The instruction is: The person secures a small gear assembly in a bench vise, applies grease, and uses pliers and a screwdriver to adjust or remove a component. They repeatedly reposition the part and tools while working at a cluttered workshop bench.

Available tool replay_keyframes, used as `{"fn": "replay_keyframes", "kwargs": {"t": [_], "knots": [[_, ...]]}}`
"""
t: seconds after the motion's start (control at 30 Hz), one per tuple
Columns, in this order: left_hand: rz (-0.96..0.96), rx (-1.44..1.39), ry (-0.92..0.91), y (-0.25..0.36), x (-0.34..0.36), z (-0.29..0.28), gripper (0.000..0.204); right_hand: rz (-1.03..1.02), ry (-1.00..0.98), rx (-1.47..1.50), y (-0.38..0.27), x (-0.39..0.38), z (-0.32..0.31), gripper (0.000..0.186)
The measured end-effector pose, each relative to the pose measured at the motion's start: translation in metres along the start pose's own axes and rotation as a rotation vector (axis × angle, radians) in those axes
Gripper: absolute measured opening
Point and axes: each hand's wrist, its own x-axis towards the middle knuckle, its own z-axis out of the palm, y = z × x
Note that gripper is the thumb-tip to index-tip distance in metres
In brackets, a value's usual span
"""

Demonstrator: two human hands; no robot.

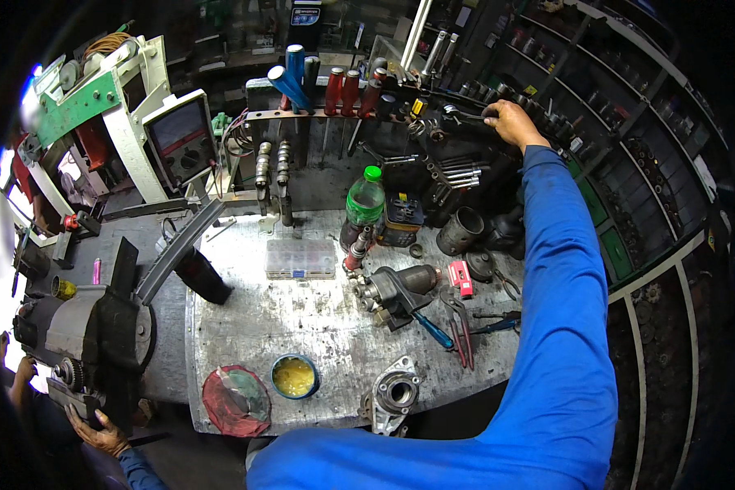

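My right hand (514,124), at the end of a blue sleeve, reaches over the bench to the tool rack. Its fingers are closed on one end of a shiny wrench (463,115). Below that, several wrenches (457,174) hang in a row. At the lower left, my left hand (100,433) is beside a dark flat block (72,397), fingers stretched against its edge and thumb raised. Just above is a toothed gear (71,374) on a grey machine housing (90,331). Another person's hand (26,371) is close to the gear.
On the metal bench (245,331) are a green-capped bottle (366,196), a clear organizer box (300,258), a cylindrical metal part (408,286), pliers (459,331), a bowl of yellow grease (294,376), red mesh (233,402) and a flanged housing (398,394). Screwdrivers (335,91) stand racked behind. Shelves (621,114) line the right.
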Motion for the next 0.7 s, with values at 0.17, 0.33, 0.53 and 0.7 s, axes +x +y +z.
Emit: {"fn": "replay_keyframes", "kwargs": {"t": [0.17,0.33,0.53,0.7], "knots": [[0.044,0.007,0.004,-0.002,0.001,0.000,0.059,-0.005,0.058,0.033,0.004,-0.003,0.011,0.026],[0.050,0.018,-0.001,-0.005,0.000,0.000,0.059,-0.088,0.126,-0.272,-0.010,-0.012,0.012,0.027],[0.031,0.031,-0.014,-0.007,-0.003,-0.001,0.059,-0.061,0.111,-0.369,-0.005,-0.021,-0.005,0.020],[0.011,0.041,-0.022,-0.005,-0.004,-0.001,0.058,-0.017,0.139,-0.062,0.014,-0.017,-0.022,0.033]]}}
